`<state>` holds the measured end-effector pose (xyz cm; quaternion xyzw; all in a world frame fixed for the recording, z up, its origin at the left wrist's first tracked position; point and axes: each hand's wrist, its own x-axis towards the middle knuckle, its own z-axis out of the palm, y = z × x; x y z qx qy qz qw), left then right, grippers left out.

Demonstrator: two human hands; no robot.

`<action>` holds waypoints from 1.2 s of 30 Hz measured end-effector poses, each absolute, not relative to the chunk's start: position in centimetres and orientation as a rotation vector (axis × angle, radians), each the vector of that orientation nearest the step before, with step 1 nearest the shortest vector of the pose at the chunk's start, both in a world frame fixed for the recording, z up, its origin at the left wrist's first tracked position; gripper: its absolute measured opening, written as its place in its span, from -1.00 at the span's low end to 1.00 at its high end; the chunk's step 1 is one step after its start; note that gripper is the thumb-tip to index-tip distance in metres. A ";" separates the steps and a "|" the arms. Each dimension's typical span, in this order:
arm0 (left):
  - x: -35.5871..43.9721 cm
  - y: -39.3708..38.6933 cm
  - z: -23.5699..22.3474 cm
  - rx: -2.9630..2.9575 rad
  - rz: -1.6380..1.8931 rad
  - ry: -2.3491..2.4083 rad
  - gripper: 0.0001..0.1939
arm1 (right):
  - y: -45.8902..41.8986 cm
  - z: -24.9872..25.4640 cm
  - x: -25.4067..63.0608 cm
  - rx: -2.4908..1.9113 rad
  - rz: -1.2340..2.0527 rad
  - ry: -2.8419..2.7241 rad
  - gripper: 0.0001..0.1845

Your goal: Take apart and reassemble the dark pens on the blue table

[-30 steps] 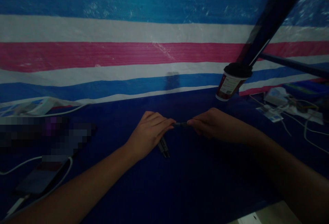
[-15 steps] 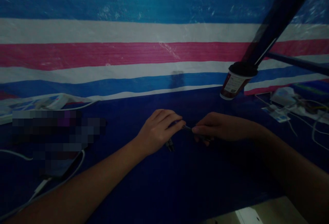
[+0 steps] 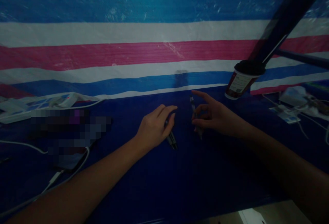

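My left hand point(image 3: 155, 126) rests on the dark blue table cover point(image 3: 159, 179) with its fingers curled round dark pens point(image 3: 171, 138) whose ends stick out below the palm. My right hand point(image 3: 214, 116) sits a short way to the right, apart from the left hand. It pinches a thin dark pen piece point(image 3: 194, 112) that stands nearly upright, with the forefinger stretched out toward the back. The light is dim and small details are hard to make out.
A paper cup with a dark lid point(image 3: 243, 80) stands at the back right. A striped tarp point(image 3: 144, 39) hangs behind. White cables and small items point(image 3: 293, 109) lie at the right. A phone on a cable point(image 3: 72, 160) and a white power strip point(image 3: 38, 104) lie at the left.
The hands were joined on one thin piece between them. They have drawn apart: my right hand now holds the thin piece upright, and my left keeps the pens.
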<state>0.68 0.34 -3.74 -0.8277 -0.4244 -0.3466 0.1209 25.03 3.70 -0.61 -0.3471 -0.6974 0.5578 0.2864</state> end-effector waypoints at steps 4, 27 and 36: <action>-1.4 1.1 -3.5 -2.288 -0.755 -1.637 -0.68 | 3.9 -0.6 25.0 -0.891 1.521 -1.769 0.00; 0.9 0.6 -4.0 -2.672 -0.762 -1.868 -0.75 | 2.5 -0.7 24.2 -0.686 1.520 -1.820 -0.02; 1.1 0.7 -3.8 -2.693 -0.721 -1.894 -0.77 | 1.9 -1.2 23.7 -0.652 1.535 -1.852 -0.19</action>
